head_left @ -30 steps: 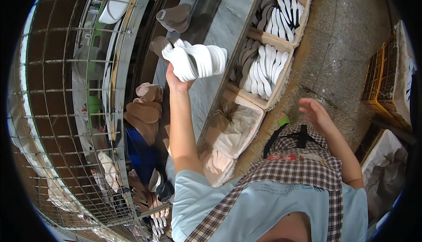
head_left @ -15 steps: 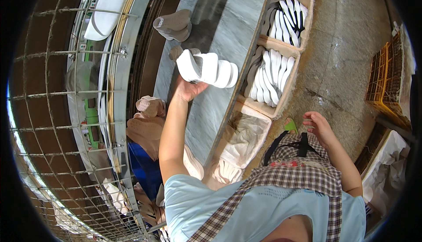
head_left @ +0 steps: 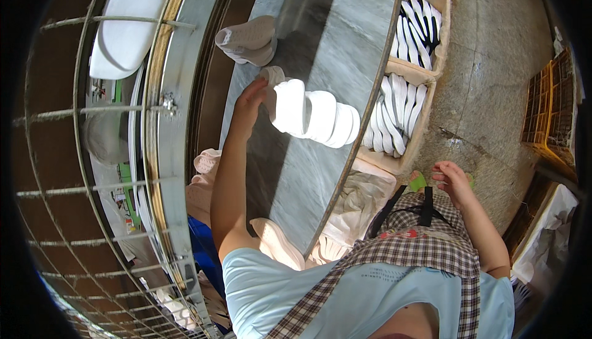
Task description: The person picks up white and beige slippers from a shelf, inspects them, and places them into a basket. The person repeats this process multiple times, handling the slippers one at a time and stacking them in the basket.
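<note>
A row of glossy white shoe soles (head_left: 317, 114), nested together, rests on the grey marbled tabletop (head_left: 336, 43). At the left end of this row is my left hand (head_left: 248, 106), its fingers stretched out beside a small greyish sole piece (head_left: 273, 75). The fingertips seem to touch that piece, and part of it is hidden behind the white soles. Just beyond stands a grouped set of light grey soles (head_left: 248, 40). My right hand (head_left: 452, 182) hangs in front of my checked apron, fingers loosely curled and apart, holding nothing.
Right of the table stand bins of white and black soles (head_left: 425, 71) and a bin lined with crumpled paper (head_left: 364, 200). A wire mesh guard (head_left: 80, 191) and metal rail (head_left: 166, 154) run along the left. Pinkish soles (head_left: 274, 240) lie near my left elbow. Orange crates (head_left: 549, 108) stand far right.
My left hand has moved from beneath the white soles to their far left end, by the greyish piece. The white soles now sit lower and further right in view. My right hand stays lowered.
</note>
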`<action>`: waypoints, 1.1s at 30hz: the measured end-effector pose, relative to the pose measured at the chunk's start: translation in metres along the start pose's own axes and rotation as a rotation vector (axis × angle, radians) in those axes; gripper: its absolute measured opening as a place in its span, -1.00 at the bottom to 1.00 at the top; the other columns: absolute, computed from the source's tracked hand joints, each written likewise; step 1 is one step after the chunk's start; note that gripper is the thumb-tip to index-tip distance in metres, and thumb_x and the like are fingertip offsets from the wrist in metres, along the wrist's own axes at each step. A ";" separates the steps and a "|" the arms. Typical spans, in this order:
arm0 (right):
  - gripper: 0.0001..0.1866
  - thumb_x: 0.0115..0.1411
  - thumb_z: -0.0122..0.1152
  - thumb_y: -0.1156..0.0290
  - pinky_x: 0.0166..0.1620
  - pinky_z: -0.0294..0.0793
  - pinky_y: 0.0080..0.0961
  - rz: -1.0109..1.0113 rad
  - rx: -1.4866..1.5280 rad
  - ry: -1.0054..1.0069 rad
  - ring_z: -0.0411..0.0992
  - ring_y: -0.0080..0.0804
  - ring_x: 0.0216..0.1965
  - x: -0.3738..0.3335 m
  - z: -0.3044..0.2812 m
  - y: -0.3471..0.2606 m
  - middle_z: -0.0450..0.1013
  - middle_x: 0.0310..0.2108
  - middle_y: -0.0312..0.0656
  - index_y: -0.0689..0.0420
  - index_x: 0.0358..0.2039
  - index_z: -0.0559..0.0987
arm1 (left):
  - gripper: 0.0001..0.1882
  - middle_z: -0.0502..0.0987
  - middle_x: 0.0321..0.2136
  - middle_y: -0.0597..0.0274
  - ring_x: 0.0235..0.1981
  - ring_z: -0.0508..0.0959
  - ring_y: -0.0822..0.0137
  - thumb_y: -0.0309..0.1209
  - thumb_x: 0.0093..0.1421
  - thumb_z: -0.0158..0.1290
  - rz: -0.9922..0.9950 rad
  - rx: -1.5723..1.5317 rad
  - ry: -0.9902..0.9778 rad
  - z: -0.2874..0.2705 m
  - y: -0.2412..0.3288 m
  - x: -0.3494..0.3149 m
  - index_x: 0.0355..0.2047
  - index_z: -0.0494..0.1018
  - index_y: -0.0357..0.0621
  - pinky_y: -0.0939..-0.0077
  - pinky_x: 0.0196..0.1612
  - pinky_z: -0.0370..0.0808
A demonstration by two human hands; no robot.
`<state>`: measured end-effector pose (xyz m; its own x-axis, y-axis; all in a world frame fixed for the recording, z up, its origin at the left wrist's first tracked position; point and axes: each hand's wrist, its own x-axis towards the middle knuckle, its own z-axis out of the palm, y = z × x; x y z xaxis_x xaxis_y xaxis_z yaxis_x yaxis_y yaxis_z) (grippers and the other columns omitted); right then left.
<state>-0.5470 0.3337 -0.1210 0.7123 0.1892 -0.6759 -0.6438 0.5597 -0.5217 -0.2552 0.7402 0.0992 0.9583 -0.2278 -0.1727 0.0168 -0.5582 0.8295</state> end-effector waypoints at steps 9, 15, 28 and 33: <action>-0.76 0.23 0.06 0.14 -0.28 0.31 -0.64 -0.019 0.102 0.249 0.40 -0.63 -0.27 0.003 0.007 0.015 0.45 -0.23 -0.39 0.00 -0.21 0.46 | -0.03 0.06 0.19 -0.02 0.13 0.16 -0.20 -0.07 -0.10 0.29 -0.385 -0.364 0.563 -0.058 -0.052 0.162 0.23 -0.01 0.00 -0.33 -0.06 0.27; -0.80 0.21 0.08 0.19 -0.34 0.33 -0.66 -0.006 0.207 0.442 0.39 -0.64 -0.34 -0.004 0.001 0.038 0.45 -0.28 -0.39 0.01 -0.24 0.45 | 0.11 0.07 0.19 -0.06 0.14 0.17 -0.18 -0.16 -0.26 0.40 -0.494 -0.428 0.552 -0.059 -0.099 0.233 0.23 -0.04 -0.08 -0.50 -0.08 0.20; -0.80 0.20 0.09 0.17 -0.33 0.31 -0.63 -0.003 0.125 0.456 0.39 -0.62 -0.33 0.004 0.006 0.042 0.45 -0.30 -0.39 -0.01 -0.27 0.46 | -0.26 0.34 -0.05 -0.01 -0.11 0.44 0.01 -0.24 -0.09 0.28 -0.365 -0.757 0.539 -0.086 -0.146 0.185 0.08 0.23 -0.17 0.15 -0.20 0.51; -0.80 0.20 0.09 0.16 -0.32 0.31 -0.63 0.005 0.104 0.443 0.38 -0.64 -0.32 0.006 0.001 0.043 0.45 -0.29 -0.40 -0.02 -0.27 0.45 | -0.36 0.37 -0.06 0.02 -0.11 0.43 0.04 -0.16 0.02 0.17 0.062 0.064 0.409 -0.086 -0.153 0.164 0.05 0.27 -0.22 0.11 -0.19 0.46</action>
<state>-0.5700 0.3591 -0.1470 0.5067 -0.1584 -0.8475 -0.5989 0.6424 -0.4781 -0.0766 0.8566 -0.0103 0.9915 0.0661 0.1124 -0.0499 -0.6044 0.7951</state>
